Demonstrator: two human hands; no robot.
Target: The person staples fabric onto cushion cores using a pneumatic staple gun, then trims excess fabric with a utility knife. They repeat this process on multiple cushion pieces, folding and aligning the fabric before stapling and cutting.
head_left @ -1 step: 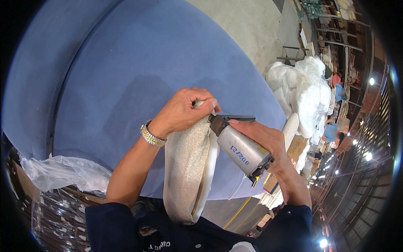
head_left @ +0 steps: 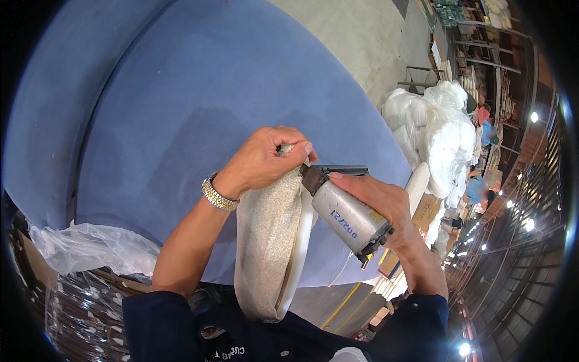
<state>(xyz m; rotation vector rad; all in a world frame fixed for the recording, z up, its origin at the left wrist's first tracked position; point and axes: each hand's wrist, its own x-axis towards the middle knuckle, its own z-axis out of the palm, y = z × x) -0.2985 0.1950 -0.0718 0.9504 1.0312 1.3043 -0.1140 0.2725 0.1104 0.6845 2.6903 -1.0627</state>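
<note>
A seat pad covered in beige textured fabric (head_left: 269,241) stands on edge against my body, its white underside edge (head_left: 300,256) facing right. At its far end my left hand (head_left: 268,158) is closed, pinching the fabric between thumb and fingers. My right hand (head_left: 377,202) is wrapped round a pneumatic staple gun (head_left: 350,217) with a silver cylinder and a dark nose. The nose meets the fabric edge beside my left thumb; whether it presses in, I cannot tell. The gun's handle is mostly hidden by my right hand.
Beneath the work spreads a large blue padded surface (head_left: 241,72). Clear plastic sheeting (head_left: 96,250) lies at the left over dark wrapped stock. On the right are white plastic-wrapped bundles (head_left: 434,133), a cardboard box (head_left: 427,211) and, farther off, a person in blue (head_left: 476,190).
</note>
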